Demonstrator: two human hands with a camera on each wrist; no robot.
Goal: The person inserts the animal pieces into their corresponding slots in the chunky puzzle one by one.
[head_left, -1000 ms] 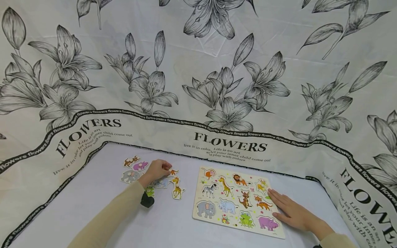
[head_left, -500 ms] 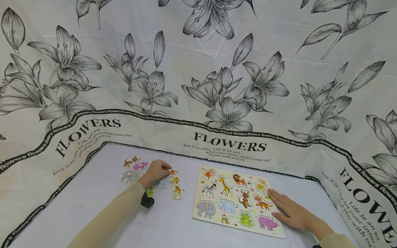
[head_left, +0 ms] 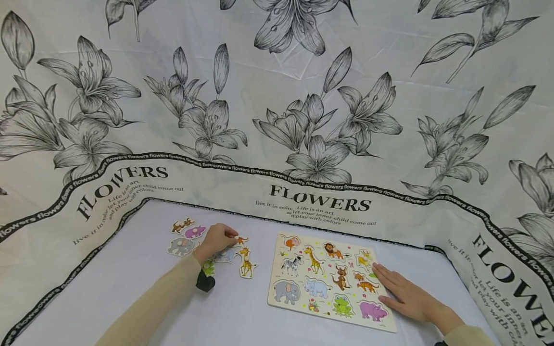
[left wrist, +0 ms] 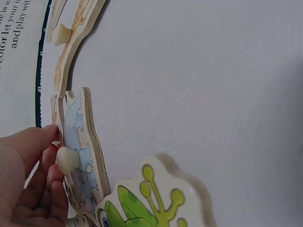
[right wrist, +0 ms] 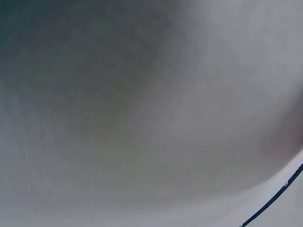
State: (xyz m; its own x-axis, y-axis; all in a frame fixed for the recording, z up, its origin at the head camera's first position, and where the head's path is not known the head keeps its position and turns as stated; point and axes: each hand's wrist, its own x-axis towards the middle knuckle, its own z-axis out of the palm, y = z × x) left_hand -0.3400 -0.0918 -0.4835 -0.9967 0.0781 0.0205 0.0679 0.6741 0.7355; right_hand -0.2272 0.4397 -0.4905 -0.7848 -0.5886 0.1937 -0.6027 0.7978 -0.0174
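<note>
In the head view my left hand [head_left: 218, 239] pinches a small orange animal puzzle piece [head_left: 242, 240] between thumb and fingers, low over the table. Its animal is too small to make out. Under and beside that hand lie a pale blue rhino piece [left wrist: 85, 165] with a white knob and a green frog piece [left wrist: 142, 208], partly hidden by the wrist. A giraffe piece [head_left: 246, 263] sits just to the right. My right hand [head_left: 407, 298] rests with straight fingers on the right edge of the wooden puzzle board [head_left: 389, 326], which carries animal pictures. The right wrist view is blurred.
Left of the left hand lie a grey elephant piece [head_left: 181, 247], a purple hippo piece [head_left: 195, 231] and a brown animal piece [head_left: 182, 225]. A white cloth [head_left: 233, 312] covers the table. Flower-printed fabric [head_left: 320, 120] rises behind it.
The left hand's fingers have drawn slightly closer together on the orange piece. The right hand and the board stay in place; the whole view shifts only slightly.
</note>
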